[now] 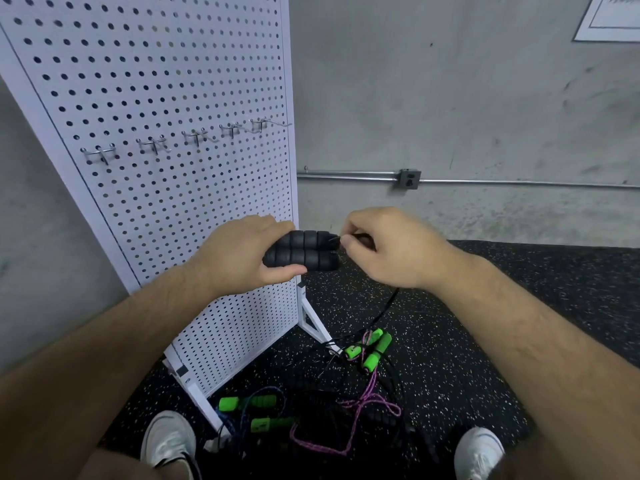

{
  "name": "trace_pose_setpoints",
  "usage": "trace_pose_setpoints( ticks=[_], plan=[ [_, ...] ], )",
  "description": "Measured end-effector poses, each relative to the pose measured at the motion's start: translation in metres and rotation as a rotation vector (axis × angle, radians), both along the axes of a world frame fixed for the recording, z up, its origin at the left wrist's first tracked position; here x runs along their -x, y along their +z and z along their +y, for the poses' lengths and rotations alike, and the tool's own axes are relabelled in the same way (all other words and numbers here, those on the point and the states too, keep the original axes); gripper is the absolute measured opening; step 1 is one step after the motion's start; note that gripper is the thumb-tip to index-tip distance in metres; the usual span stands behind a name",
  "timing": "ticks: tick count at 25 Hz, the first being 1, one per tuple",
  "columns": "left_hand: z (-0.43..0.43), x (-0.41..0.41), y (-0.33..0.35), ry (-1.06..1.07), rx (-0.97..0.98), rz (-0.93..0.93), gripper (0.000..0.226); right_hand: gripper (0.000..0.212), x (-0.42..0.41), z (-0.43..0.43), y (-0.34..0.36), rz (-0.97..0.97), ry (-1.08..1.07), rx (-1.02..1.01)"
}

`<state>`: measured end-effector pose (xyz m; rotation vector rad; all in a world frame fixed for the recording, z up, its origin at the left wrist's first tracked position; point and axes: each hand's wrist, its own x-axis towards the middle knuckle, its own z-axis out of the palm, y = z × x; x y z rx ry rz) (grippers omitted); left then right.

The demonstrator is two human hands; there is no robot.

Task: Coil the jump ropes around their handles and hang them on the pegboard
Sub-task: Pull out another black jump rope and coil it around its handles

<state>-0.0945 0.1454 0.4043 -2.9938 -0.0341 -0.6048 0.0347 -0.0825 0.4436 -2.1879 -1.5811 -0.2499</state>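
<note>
One wide-angle camera, worn on the person's head, gives the only view. It faces forward and steeply down, so the left hand (239, 258) and right hand (394, 251) sit close to the lens near the frame's centre, the black handles (304, 252) between them and the rope (382, 308) trailing below. The shoes (169, 441) show at the bottom edge on the speckled floor (450, 358). The pegboard (173, 185) stands near, ahead on the left, its top cut by the upper edge. The concrete wall (450, 98) fills the upper right, further back
</note>
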Motion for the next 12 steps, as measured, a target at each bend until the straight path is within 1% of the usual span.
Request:
trace_pose_setpoints(
  ticks=[2,3,4,6,7,8,10,12],
  plan=[
    [-0.004,-0.001,0.000,0.011,0.086,0.023,0.068,0.018,-0.007,-0.001,0.002,-0.066,0.026,-0.036],
    [-0.005,-0.002,-0.001,0.014,0.102,0.037,0.074,0.019,-0.010,-0.001,0.001,-0.088,0.039,-0.048],
    [-0.007,-0.002,-0.001,0.013,0.102,0.048,0.070,0.020,-0.013,-0.001,0.000,-0.099,0.050,-0.053],
    [-0.013,-0.001,0.000,-0.020,0.116,0.057,0.050,0.021,-0.021,0.001,-0.003,-0.083,0.063,-0.049],
    [-0.016,0.000,0.000,-0.041,0.137,0.058,0.044,0.021,-0.026,0.002,-0.004,-0.058,0.071,-0.057],
    [-0.018,0.001,-0.001,-0.064,0.153,0.061,0.044,0.020,-0.031,0.003,-0.004,-0.027,0.080,-0.066],
    [-0.024,0.001,-0.004,-0.120,0.161,0.056,0.051,0.016,-0.042,0.008,-0.007,0.102,0.066,-0.092],
    [-0.030,0.001,-0.002,-0.158,0.180,0.009,0.052,0.013,-0.051,0.008,-0.011,0.375,0.060,-0.146]
  ],
)
